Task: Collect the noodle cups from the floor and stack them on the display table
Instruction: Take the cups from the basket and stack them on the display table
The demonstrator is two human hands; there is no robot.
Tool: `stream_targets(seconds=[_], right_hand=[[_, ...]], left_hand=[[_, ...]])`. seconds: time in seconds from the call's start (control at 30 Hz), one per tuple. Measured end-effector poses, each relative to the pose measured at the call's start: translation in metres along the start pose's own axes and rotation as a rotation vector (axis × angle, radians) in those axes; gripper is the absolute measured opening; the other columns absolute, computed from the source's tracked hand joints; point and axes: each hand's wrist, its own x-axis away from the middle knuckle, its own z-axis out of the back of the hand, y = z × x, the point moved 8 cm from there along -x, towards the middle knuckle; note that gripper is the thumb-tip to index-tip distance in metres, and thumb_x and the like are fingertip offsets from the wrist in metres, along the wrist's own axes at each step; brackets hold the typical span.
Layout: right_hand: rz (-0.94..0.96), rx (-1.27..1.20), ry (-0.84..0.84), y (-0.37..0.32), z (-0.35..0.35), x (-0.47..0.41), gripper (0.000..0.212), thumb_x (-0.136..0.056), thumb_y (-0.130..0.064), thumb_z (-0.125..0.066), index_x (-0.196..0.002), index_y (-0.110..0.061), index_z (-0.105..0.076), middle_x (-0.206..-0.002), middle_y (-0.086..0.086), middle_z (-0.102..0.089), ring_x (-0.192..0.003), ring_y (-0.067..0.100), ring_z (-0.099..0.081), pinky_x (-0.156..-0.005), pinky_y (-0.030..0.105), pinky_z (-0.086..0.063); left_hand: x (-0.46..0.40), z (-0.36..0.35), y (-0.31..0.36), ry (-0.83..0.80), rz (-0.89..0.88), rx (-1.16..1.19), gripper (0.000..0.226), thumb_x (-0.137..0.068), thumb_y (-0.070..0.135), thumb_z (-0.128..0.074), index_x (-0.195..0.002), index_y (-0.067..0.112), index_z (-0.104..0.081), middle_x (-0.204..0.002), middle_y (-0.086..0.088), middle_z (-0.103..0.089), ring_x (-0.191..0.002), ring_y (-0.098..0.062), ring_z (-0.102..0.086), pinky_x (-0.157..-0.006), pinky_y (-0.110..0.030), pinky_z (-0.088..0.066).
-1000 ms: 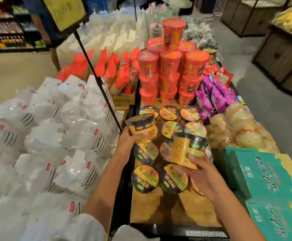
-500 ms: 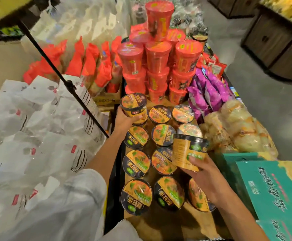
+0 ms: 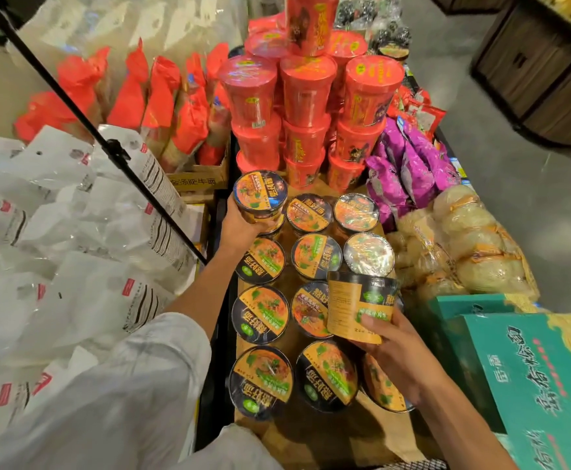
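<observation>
Two yellow-and-black noodle cups are in hand above the display table (image 3: 389,432). The left hand (image 3: 240,225) grips one noodle cup (image 3: 260,195) from its near side, fingers curled around the wall; this cup is upright, lid up, sitting over the far-left cup of the rows, directly in front of the red cup stack (image 3: 308,106). The right hand (image 3: 399,354) grips the second noodle cup (image 3: 358,307), thumb pressed on its side wall, fingers wrapped behind; the cup is tilted, its side label facing the camera, held over the right column of the rows. The remaining noodle cups (image 3: 262,315) stand lid-up in rows on the wooden tabletop, rims close or touching. Purple packets (image 3: 409,167) lie right of the red stack. Green boxes (image 3: 535,374) sit at the near right, white bags (image 3: 56,232) at the left.
</observation>
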Motion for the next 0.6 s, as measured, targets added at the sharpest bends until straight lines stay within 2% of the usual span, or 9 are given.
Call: stream_targets(seconds=[0.13,0.27,0.33,0.4,0.47,0.53,0.57,0.6], right_hand=[[-0.003,-0.012,0.012,0.002,-0.001,-0.001,0.087,-0.074,-0.029,-0.091,-0.149,-0.016,-0.049,-0.137,0.015,-0.069,-0.126,0.034,-0.067,-0.107,0.05,-0.047],[0.003,-0.048,0.044,-0.003,-0.009,-0.01,0.099,-0.074,-0.02,-0.088,-0.158,-0.022,-0.035,-0.139,0.012,-0.068,-0.13,0.031,-0.065,-0.118,0.056,-0.039],[0.004,-0.03,0.052,-0.009,-0.014,-0.019,0.101,-0.079,-0.017,-0.087,-0.161,-0.025,-0.03,-0.14,0.009,-0.068,-0.129,0.029,-0.065,-0.12,0.057,-0.037],[0.011,-0.012,0.071,-0.017,-0.019,-0.034,0.111,-0.074,-0.018,-0.093,-0.163,-0.027,-0.026,-0.14,0.004,-0.068,-0.124,0.026,-0.068,-0.117,0.056,-0.041],[-0.005,-0.061,0.103,-0.024,-0.023,-0.053,0.135,-0.067,-0.019,-0.093,-0.168,-0.029,-0.004,-0.141,0.0,-0.061,-0.121,0.021,-0.067,-0.116,0.058,-0.043],[0.002,-0.117,0.115,-0.033,-0.029,-0.076,0.141,-0.068,-0.018,-0.09,-0.166,-0.027,0.01,-0.155,0.005,-0.046,-0.129,0.022,-0.059,-0.117,0.058,-0.043],[0.011,-0.127,0.121,-0.038,-0.031,-0.089,0.139,-0.069,-0.018,-0.09,-0.167,-0.026,0.008,-0.161,0.009,-0.04,-0.134,0.024,-0.055,-0.117,0.058,-0.042],[0.024,-0.118,0.124,-0.044,-0.032,-0.101,0.135,-0.069,-0.017,-0.091,-0.167,-0.023,0.001,-0.16,0.01,-0.043,-0.134,0.024,-0.055,-0.118,0.057,-0.042]], left_hand=[[0.0,0.002,0.002,-0.003,-0.039,-0.005,0.109,-0.069,0.005,-0.097,-0.157,0.007,-0.033,-0.152,-0.013,-0.051,-0.143,-0.028,-0.049,-0.118,-0.041,-0.043],[0.006,0.016,-0.015,0.036,0.038,-0.186,0.126,-0.074,0.028,-0.096,-0.166,0.006,-0.013,-0.17,-0.015,-0.024,-0.159,-0.028,-0.021,-0.127,-0.048,-0.026],[0.019,0.022,-0.032,0.054,0.095,-0.203,0.124,-0.08,0.036,-0.092,-0.167,0.009,-0.009,-0.173,-0.013,-0.016,-0.161,-0.028,-0.015,-0.128,-0.049,-0.024],[0.036,0.024,-0.05,0.055,0.135,-0.187,0.116,-0.086,0.041,-0.085,-0.168,0.01,-0.01,-0.173,-0.012,-0.018,-0.16,-0.029,-0.019,-0.127,-0.048,-0.027],[0.055,0.021,-0.07,0.037,0.184,-0.181,0.109,-0.09,0.048,-0.079,-0.168,0.01,-0.012,-0.172,-0.012,-0.023,-0.158,-0.029,-0.025,-0.125,-0.045,-0.03],[0.072,0.015,-0.087,0.002,0.226,-0.18,0.102,-0.093,0.053,-0.073,-0.167,0.011,-0.016,-0.17,-0.011,-0.03,-0.156,-0.029,-0.031,-0.122,-0.044,-0.033],[0.079,0.01,-0.093,-0.017,0.233,-0.168,0.096,-0.095,0.054,-0.071,-0.166,0.012,-0.021,-0.167,-0.01,-0.036,-0.153,-0.029,-0.036,-0.121,-0.043,-0.035],[0.084,0.006,-0.097,-0.033,0.23,-0.145,0.089,-0.096,0.053,-0.07,-0.164,0.015,-0.028,-0.163,-0.008,-0.043,-0.15,-0.028,-0.041,-0.118,-0.042,-0.039]])
